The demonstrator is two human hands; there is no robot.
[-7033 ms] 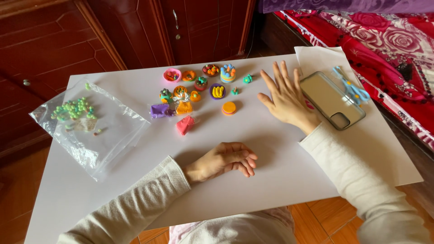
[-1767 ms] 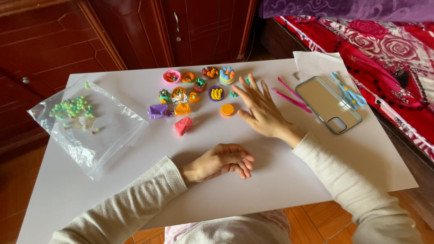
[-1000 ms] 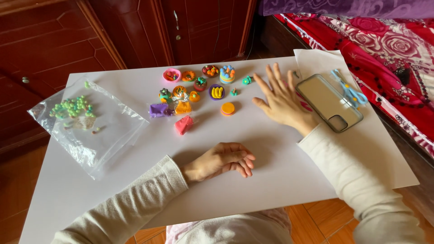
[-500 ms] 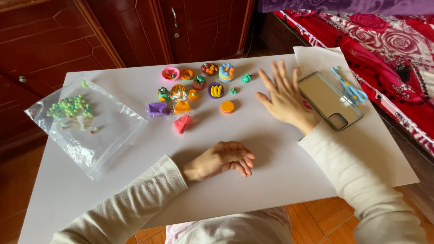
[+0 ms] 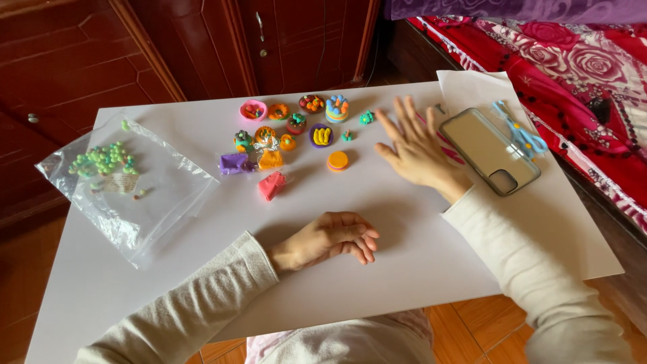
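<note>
Fingers spread wide, right hand (image 5: 419,152) rests flat beside the phone (image 5: 489,149); left hand (image 5: 330,237) lies loosely curled, empty, near clay miniatures (image 5: 296,135).

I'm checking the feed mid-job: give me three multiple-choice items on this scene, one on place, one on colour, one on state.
1. Where does the phone lie?
A. Right of the right hand
B. Inside the plastic bag
C. Under the left hand

2. What colour is the small clay piece nearest the left hand?
A. Blue
B. Pink-red
C. White

3. How is the right hand?
A. Clenched around scissors
B. Open, fingers spread, empty
C. Pinching a bead

Key: 1 A, it sits beside the right hand near the blue scissors. 2 B, it shows pink-red. 3 B, spread fingers hold nothing.
</note>
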